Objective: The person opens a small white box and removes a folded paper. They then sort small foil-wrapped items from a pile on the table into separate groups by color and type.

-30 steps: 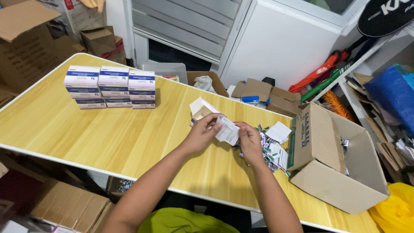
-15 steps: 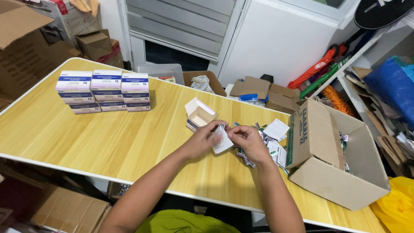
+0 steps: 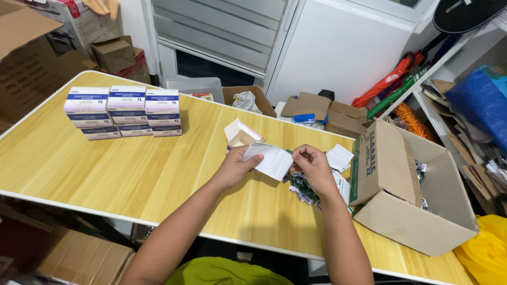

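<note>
Holding one white leaflet (image 3: 273, 160) between two hands, beside nine stacked boxes (image 3: 124, 111).

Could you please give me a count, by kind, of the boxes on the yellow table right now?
Stacked white-and-blue small boxes: 9 visible, in three columns of three.
Open small white box: 1, beyond the left hand.
Large open cardboard carton: 1, at the table's right end.
Total: 11 boxes.
</note>
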